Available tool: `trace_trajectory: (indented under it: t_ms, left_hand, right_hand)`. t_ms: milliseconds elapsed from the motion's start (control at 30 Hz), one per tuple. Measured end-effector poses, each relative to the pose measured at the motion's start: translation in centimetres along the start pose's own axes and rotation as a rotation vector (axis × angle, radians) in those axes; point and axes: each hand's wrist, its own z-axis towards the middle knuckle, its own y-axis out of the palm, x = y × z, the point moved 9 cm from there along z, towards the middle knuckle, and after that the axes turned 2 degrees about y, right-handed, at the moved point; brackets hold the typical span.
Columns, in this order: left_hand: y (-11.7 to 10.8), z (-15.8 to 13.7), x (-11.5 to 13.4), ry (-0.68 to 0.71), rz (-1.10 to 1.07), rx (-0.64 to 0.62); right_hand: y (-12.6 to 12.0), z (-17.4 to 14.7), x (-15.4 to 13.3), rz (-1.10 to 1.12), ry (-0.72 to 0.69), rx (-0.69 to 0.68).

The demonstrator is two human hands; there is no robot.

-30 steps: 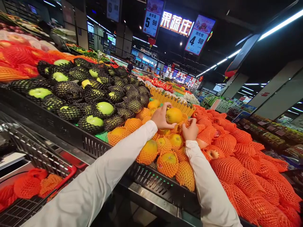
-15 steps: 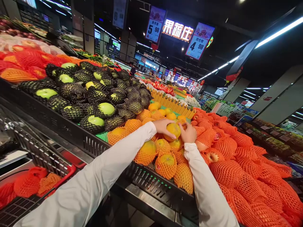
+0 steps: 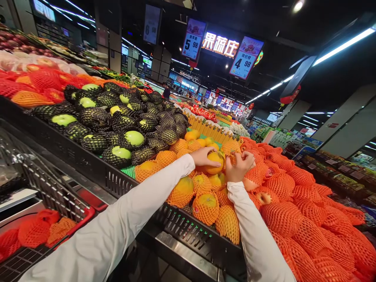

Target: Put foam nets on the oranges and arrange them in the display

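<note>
An orange (image 3: 215,162) with bare, shiny skin is in my left hand (image 3: 202,157), its fingers and thumb curled around the fruit's left side. Just to the right, my right hand (image 3: 239,166) is closed, fingers bent, with a bit of orange foam net (image 3: 232,158) at its fingertips; the hand partly hides it. Both hands are over a black crate (image 3: 188,225) of oranges. Many of these wear orange foam nets, such as the netted orange (image 3: 206,204) nearest the crate's front; others lie bare at the back.
Green apples (image 3: 134,138) in black nets fill the left side. Red-netted fruit (image 3: 282,211) is heaped on the right. A shopping cart (image 3: 85,211) holding netted fruit (image 3: 35,231) stands at lower left. Price signs (image 3: 246,58) hang overhead.
My right hand has moved off the orange, a little to the right, its fingers now curled with foam net at their tips. My left hand still holds the orange.
</note>
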Motion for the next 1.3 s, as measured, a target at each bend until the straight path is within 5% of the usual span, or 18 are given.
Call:
trace_trajectory:
  t_ms: [300, 433, 567, 733, 933, 1100, 1167, 1300]
  left_hand:
    - [-1.0, 1.3, -3.8, -0.142, -0.132, 0.153]
    - [-1.4, 1.3, -4.3, -0.201, -0.123, 0.197]
    - [-1.4, 1.5, -5.1, -0.266, -0.161, 0.227]
    - [0.0, 1.5, -4.6, -0.228, -0.359, 0.151]
    - [2.3, 0.7, -0.4, 0.029, -0.590, -0.174]
    - [2.1, 0.8, -0.7, 0.028, -0.640, -0.180]
    - [2.2, 0.9, -1.1, 0.016, -0.667, -0.176]
    - [2.5, 1.0, -1.5, -0.001, -0.725, -0.196]
  right_hand:
    - [0.1, -1.4, -3.8, 0.177, -0.274, -0.087]
    - [0.9, -1.1, -3.4, 0.450, -0.135, -0.182]
    - [1.5, -0.6, -0.6, 0.619, 0.071, -0.116]
    - [1.1, 0.1, 1.3, 0.484, 0.193, 0.004]
    - [1.5, 0.2, -0.2, 0.363, 0.156, -0.082]
    - [1.0, 0.1, 1.1, 0.448, 0.233, -0.023]
    - [0.0, 0.3, 0.5, 0.353, 0.098, 0.016]
    - [0.4, -0.8, -3.6, 0.116, -0.424, -0.127]
